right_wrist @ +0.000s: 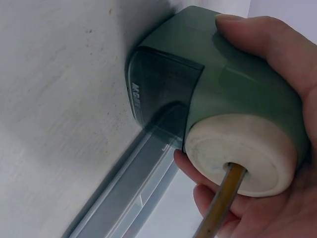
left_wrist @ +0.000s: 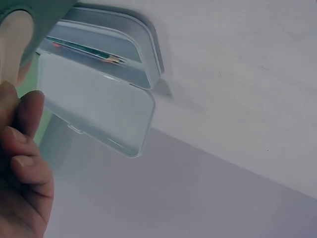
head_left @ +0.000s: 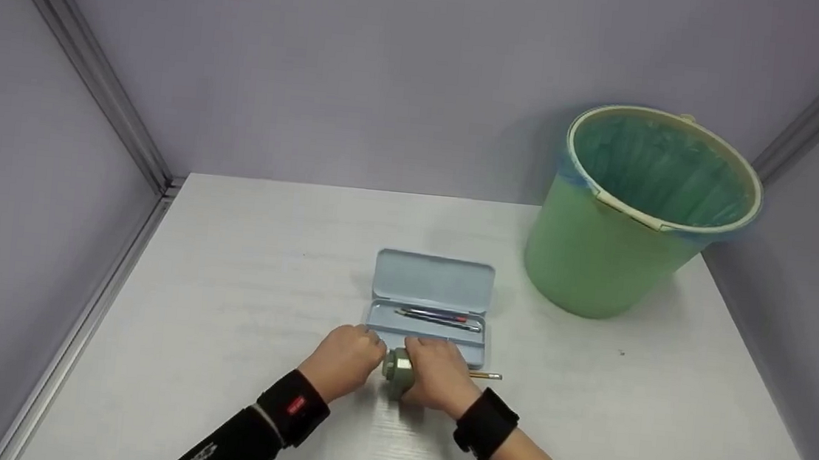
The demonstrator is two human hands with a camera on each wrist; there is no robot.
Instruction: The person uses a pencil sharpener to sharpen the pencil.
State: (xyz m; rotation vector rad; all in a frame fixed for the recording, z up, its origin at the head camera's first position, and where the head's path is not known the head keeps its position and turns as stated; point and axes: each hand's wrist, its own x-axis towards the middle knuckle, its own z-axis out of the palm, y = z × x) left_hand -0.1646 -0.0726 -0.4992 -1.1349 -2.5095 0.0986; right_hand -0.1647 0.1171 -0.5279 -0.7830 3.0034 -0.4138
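Note:
A green crank pencil sharpener [head_left: 399, 374] is gripped around its body by my right hand [head_left: 439, 378]. In the right wrist view, a yellow-brown pencil [right_wrist: 221, 202] is stuck into the hole of its cream round face [right_wrist: 257, 144]; a dark clear shavings drawer [right_wrist: 163, 89] shows on one side. At the opposite end, the fingers of my left hand [head_left: 346, 358] pinch the cream crank handle [left_wrist: 16, 42], seen in the left wrist view. Just behind both hands lies an open light-blue pencil case [head_left: 435, 280], with a few pencils [head_left: 438, 321] in its tray.
A tall green bin [head_left: 592, 261] with a liner bag stands at the back right of the white table [head_left: 242, 282]. Grey-lilac panels [head_left: 364, 70] enclose the back and both sides. A small dark speck [head_left: 621, 352] lies right of the case.

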